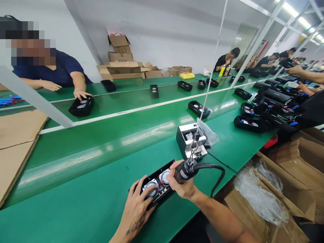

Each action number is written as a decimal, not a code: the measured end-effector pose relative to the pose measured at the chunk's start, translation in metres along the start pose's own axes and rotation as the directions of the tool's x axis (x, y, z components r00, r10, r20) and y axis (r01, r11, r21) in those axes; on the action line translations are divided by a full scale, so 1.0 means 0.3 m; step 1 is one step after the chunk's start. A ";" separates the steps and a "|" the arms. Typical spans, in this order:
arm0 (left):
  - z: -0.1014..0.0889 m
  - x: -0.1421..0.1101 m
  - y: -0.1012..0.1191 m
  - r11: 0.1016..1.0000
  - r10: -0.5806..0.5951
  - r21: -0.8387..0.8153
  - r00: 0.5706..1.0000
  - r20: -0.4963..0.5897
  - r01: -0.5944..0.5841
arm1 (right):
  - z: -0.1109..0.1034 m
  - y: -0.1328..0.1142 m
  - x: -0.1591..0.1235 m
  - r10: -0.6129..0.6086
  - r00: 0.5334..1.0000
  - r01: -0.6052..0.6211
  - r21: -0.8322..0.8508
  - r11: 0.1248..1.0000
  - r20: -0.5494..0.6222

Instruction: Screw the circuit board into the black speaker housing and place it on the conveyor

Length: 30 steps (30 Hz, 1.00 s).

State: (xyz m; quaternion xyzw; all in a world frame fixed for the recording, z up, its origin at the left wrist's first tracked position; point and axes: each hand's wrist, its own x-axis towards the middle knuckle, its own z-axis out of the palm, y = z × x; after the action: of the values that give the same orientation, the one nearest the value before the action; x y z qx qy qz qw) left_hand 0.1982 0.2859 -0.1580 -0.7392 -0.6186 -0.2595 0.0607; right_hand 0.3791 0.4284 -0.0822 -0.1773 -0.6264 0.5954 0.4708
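The black box (156,175) is on the green table (88,202), at the bottom middle of the frame. The left hand (138,204) is spread across it, with fingers touching it. The right hand (182,187) is wrapped tight around a black tool (182,172), but I can't see its tip. The job looks partway done: two round speakers (165,176) and red wires (163,187) are in the box. Its top is uncovered. More boxes (249,123) sit at the right, many open too.
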 end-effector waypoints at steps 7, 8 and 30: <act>0.002 -0.002 -0.002 0.998 -0.027 -0.051 1.000 0.014 0.027 | -0.004 -0.020 0.008 -0.128 0.992 0.121 -0.218 0.968 -0.017; 0.002 -0.003 -0.003 0.998 -0.027 -0.054 1.000 0.016 0.028 | -0.003 -0.022 0.009 -0.121 0.993 0.116 -0.235 0.965 -0.011; 0.014 0.002 -0.033 0.999 0.037 -0.011 0.999 -0.025 -0.037 | -0.156 -0.100 0.088 -0.117 0.940 0.116 -0.024 0.993 -0.321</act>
State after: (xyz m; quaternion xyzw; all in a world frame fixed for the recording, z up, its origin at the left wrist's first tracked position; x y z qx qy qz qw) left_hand 0.1902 0.2904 -0.1638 -0.7476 -0.6025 -0.2707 0.0691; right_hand 0.4137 0.4692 -0.0520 -0.2356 -0.5520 0.5282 0.6006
